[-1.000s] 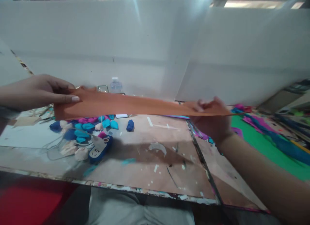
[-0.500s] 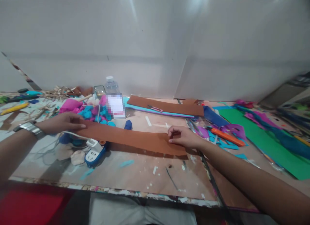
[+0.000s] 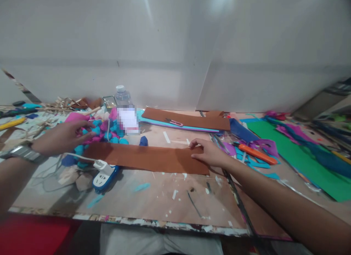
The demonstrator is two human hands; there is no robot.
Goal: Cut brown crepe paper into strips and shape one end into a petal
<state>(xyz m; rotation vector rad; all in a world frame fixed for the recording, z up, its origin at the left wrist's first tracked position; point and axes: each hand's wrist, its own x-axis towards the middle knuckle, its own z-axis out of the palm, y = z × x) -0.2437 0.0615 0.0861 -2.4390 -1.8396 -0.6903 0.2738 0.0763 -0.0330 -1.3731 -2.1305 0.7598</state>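
Note:
A long brown paper-like strip (image 3: 153, 160) lies across the table in front of me, its left end beside a power socket. My left hand (image 3: 67, 136), with a metal watch on the wrist, hovers over a heap of pink and blue crumpled pieces (image 3: 97, 134). Its fingers are apart and hold nothing. At the strip's right end, my right hand (image 3: 207, 152) rests on the surface with thumb and forefinger spread. Behind the strip lies another brown strip (image 3: 197, 122) with small pink-handled thread snips (image 3: 175, 122) on it.
A blue and white power socket (image 3: 102, 177) with a plugged-in white charger stands near the strip. A plastic bottle (image 3: 123, 96) is at the back. On the right are an orange cutter (image 3: 257, 155), purple and blue scraps and a green sheet (image 3: 301, 156).
My left hand has let go of the strip's left end and moved left. The strip now lies flatter. My right hand's fingers have loosened at its right end.

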